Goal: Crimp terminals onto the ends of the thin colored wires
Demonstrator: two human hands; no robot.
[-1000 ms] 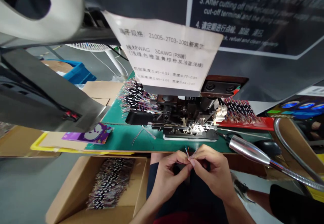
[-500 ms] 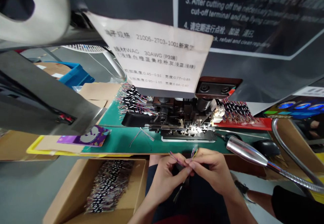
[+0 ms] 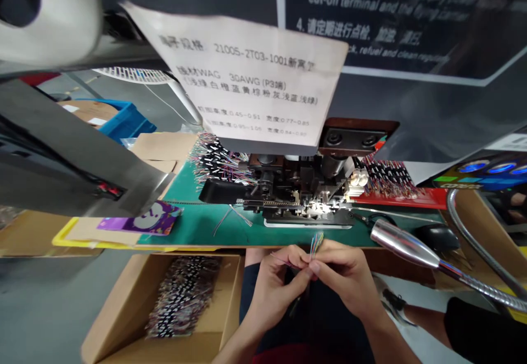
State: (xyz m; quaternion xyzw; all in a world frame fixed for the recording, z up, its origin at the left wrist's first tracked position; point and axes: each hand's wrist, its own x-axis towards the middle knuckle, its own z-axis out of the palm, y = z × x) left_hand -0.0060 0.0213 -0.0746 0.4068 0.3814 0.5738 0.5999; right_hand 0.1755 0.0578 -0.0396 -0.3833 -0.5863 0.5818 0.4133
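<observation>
Between both hands is a wire bundle point(image 3: 317, 243) whose thin coloured ends fan upward from the fingertips. My left hand point(image 3: 284, 281) pinches it from the left, with a few pinkish strands lying across its fingers. From the right, my right hand point(image 3: 343, 273) also closes thumb and fingers on the bundle. The fingertips nearly meet, hiding the part between them. Just beyond the hands stands a terminal crimping machine point(image 3: 308, 205), its lit working area above the green table mat point(image 3: 189, 235). The bundle is in front of the mat's edge, apart from the machine.
A cardboard box point(image 3: 119, 309) at lower left holds many wire bundles point(image 3: 183, 298). More bundles lie behind the machine and on a red tray point(image 3: 434, 199). A flexible lamp point(image 3: 405, 243) reaches in from the right. Loose wires point(image 3: 233, 217) lie on the mat. Another person's leg shows at lower right.
The coloured wire ends now stand up more fanned out between the fingertips. Both hands keep their pinch in nearly the same place; the whole view has shifted slightly.
</observation>
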